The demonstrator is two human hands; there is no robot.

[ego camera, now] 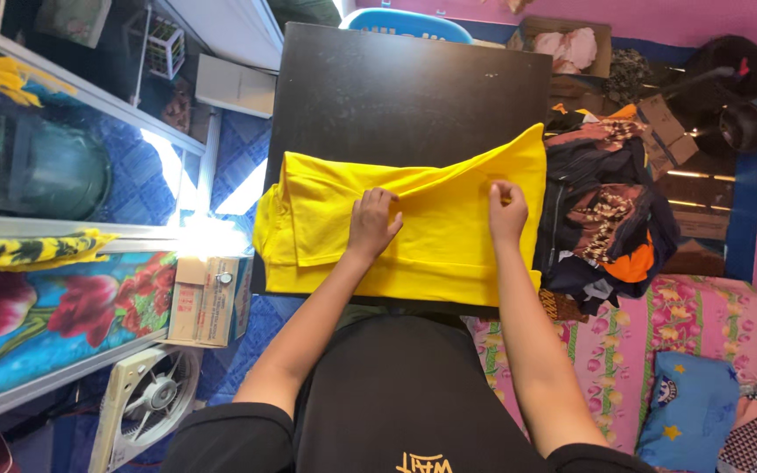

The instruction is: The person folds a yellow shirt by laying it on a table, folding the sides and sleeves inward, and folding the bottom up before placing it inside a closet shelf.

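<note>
I note the yellow shirt (413,232) lying across the black table (396,96) — left hand (371,223) pressing flat on it, fingers together; right hand (507,213) pinching a fold — clothes pile (606,210) beside.

Bright daylight glare blows out white at my left beside the black table (413,96); rest evenly lit, sharp, soft shadows, wide-lens bending at edges.

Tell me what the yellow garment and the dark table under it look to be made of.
Yellow garment: soft knit fabric, likely cotton or a blend, matte; it creases and drapes under the left hand and right hand. Dark table: hard, flat board, possibly laminate or painted wood; faint sheen with scuffs.
</note>
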